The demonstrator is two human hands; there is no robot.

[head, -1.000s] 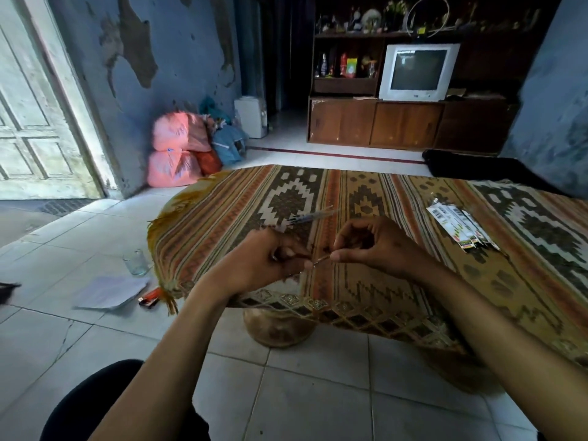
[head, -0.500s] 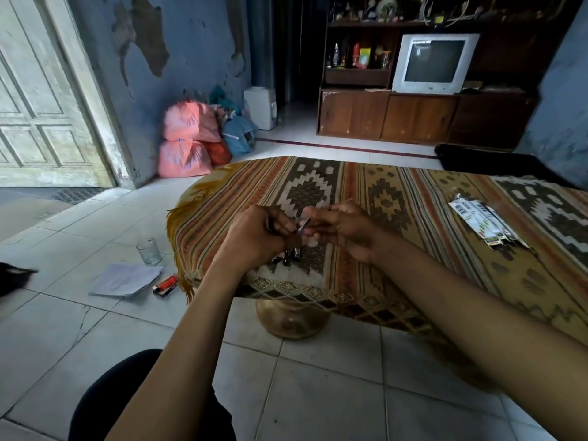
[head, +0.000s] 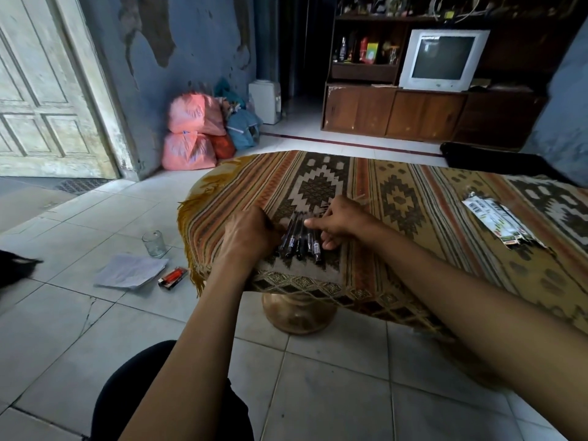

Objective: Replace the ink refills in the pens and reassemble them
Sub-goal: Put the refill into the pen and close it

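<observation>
Item: a row of dark pens [head: 300, 238], laid side by side on the patterned cloth [head: 397, 198] near the front edge of a low table, tips directed toward the viewer. The row was flanked by both hands. The left hand [head: 246, 233] was placed at the left side of the row, knuckles up, fingers bent down against the outermost pen; whether a pen was actually gripped could not be told, as the fingertips were hidden. The right hand [head: 342, 219] was set at the right side of the row, thumb extended leftward across the pens, the remaining fingers curled beneath near the rightmost pen; a definite pinch could not be confirmed.

Item: a flat packet [head: 499, 222] with printed labels, recorded on the same cloth well apart to the right of the pens.

Item: a rounded table pedestal [head: 297, 313], seen beneath the cloth's edge on the tiled floor.

Items on the floor to the left of the table: a small glass tumbler [head: 153, 244], a sheet of paper [head: 130, 270], and a red lighter [head: 172, 276] just beside the paper.

Background items: pink sacks [head: 192, 132] stacked against the blue wall; a television [head: 444, 60] set on a wooden cabinet [head: 394, 111]; a pale panelled door [head: 41, 90] at far left.
</observation>
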